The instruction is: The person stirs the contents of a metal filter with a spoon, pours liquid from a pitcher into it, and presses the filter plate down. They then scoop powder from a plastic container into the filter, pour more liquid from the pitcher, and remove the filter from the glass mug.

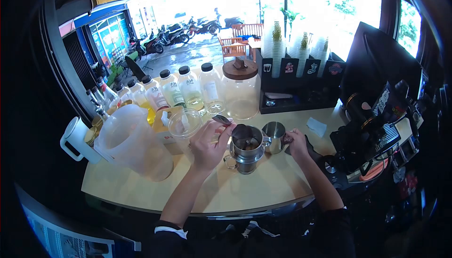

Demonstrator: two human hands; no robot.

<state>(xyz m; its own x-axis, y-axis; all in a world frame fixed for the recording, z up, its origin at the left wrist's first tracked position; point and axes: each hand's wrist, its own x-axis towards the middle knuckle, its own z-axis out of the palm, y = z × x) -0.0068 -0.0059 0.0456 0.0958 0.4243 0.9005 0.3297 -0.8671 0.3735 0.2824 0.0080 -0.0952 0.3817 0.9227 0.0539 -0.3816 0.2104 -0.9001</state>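
Observation:
My left hand (207,145) is closed in a pinch on a dark, shiny, spoon-like piece (242,132). Its rounded end hangs over the mouth of a metal drip filter (247,153), which has side handles. A glass mug with a clear handle (230,162) seems to stand under or around the filter; exactly how they fit is hard to see. Just right of it, my right hand (296,144) grips the handle of a metal pitcher (274,135), upright on the counter. What lies inside the filter is only partly visible.
Left on the counter (207,197) are a large translucent jug (136,140), a clear plastic cup (185,124) and several capped bottles (190,88). Behind stand a wooden-lidded jar (241,91) and a black cup rack (301,88). A dark machine (365,126) occupies the right; a napkin (317,127) lies nearby.

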